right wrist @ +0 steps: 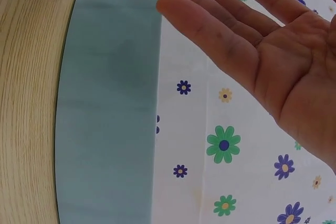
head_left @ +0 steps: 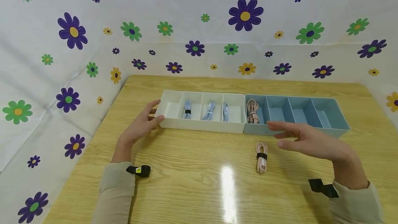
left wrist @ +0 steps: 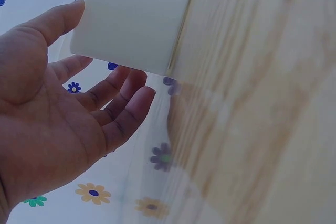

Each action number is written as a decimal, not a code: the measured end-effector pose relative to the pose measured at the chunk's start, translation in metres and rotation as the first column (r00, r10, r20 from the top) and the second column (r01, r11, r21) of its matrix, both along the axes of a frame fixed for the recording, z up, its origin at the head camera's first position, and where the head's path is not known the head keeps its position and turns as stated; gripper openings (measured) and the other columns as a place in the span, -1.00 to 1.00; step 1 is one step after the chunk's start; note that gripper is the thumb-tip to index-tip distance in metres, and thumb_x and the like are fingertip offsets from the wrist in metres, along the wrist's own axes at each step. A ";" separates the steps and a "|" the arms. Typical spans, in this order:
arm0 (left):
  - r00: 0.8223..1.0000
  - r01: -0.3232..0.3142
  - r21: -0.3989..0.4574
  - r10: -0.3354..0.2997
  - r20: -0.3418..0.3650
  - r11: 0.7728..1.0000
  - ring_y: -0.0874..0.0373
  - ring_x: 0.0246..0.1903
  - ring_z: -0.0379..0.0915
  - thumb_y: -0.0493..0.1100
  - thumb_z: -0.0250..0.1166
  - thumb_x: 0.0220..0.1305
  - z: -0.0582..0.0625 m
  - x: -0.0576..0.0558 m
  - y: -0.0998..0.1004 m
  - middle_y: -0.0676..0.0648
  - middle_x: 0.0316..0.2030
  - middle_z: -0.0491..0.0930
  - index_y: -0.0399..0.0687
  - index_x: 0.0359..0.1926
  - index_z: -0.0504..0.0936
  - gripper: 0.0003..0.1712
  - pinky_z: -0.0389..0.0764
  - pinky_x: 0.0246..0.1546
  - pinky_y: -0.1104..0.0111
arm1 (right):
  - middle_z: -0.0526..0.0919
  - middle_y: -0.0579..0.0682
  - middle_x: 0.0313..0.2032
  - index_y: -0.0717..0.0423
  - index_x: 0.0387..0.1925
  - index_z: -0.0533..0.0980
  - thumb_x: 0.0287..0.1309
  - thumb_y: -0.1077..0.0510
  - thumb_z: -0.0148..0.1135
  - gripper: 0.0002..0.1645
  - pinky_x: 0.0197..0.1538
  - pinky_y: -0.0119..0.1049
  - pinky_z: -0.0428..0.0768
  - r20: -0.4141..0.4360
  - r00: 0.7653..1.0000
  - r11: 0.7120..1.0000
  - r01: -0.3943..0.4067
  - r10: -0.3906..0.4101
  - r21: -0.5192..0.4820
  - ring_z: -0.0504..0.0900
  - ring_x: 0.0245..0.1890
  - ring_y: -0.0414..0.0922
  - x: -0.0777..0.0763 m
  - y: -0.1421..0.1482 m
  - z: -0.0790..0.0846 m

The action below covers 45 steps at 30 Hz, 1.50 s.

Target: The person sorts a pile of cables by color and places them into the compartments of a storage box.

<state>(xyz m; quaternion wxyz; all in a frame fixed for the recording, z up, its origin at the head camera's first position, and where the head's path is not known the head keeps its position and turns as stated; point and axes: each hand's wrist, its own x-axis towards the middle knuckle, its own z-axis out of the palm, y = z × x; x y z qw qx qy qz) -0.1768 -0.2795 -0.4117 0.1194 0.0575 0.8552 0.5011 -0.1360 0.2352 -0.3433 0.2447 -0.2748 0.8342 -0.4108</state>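
Note:
My left hand (head_left: 141, 123) is at the left end of a white divided box (head_left: 202, 124), thumb and index fingertip right at its corner, the other fingers loose. The left wrist view shows the thumb tip against the box wall (left wrist: 131, 19). My right hand (head_left: 311, 141) hovers with extended fingers at the front of a blue divided box (head_left: 342, 129), holding nothing. A bundled pink cable (head_left: 262, 157) with a black strap lies on the table left of that hand. Pink cable (head_left: 252, 110) also fills the blue box's leftmost compartment.
Coiled light-blue cables (head_left: 188, 110) lie in three compartments of the white box. Both boxes stand end to end across the wooden table (head_left: 186, 175). Flower-patterned white sheeting (head_left: 192, 16) rises behind the table and along its left side.

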 end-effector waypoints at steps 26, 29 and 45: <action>1.000 -0.010 0.009 0.010 0.014 1.000 -0.27 0.20 0.28 0.07 0.14 0.48 -0.003 -0.002 0.001 -0.34 0.39 0.12 0.22 0.58 -0.11 -0.16 0.45 0.09 -0.01 | 0.61 0.11 -0.01 0.22 0.36 0.33 0.33 -0.06 0.24 -0.29 -0.18 -0.19 0.59 -0.011 0.999 0.969 -0.031 0.035 0.246 0.60 -0.14 -0.09 0.001 -0.023 -0.013; 1.000 -0.009 0.009 0.009 0.016 1.000 -0.27 0.20 0.28 0.07 0.13 0.48 -0.003 -0.002 0.000 -0.34 0.39 0.11 0.22 0.58 -0.12 -0.16 0.44 0.09 -0.01 | 0.63 0.09 -0.03 0.23 0.37 0.32 0.33 -0.06 0.24 -0.28 -0.18 -0.20 0.59 -0.001 0.999 0.966 -0.043 0.044 0.255 0.61 -0.15 -0.11 0.001 -0.025 -0.016; 1.000 -0.003 -0.001 0.003 0.006 1.000 -0.27 0.19 0.29 0.06 0.13 0.48 -0.002 -0.001 0.001 -0.35 0.39 0.13 0.22 0.58 -0.12 -0.17 0.45 0.06 0.00 | 0.62 0.03 0.08 0.12 0.31 0.44 0.24 -0.11 0.31 -0.30 -0.04 -0.12 0.56 -0.004 0.992 0.949 -0.120 0.127 0.292 0.58 -0.01 -0.07 0.004 -0.040 -0.029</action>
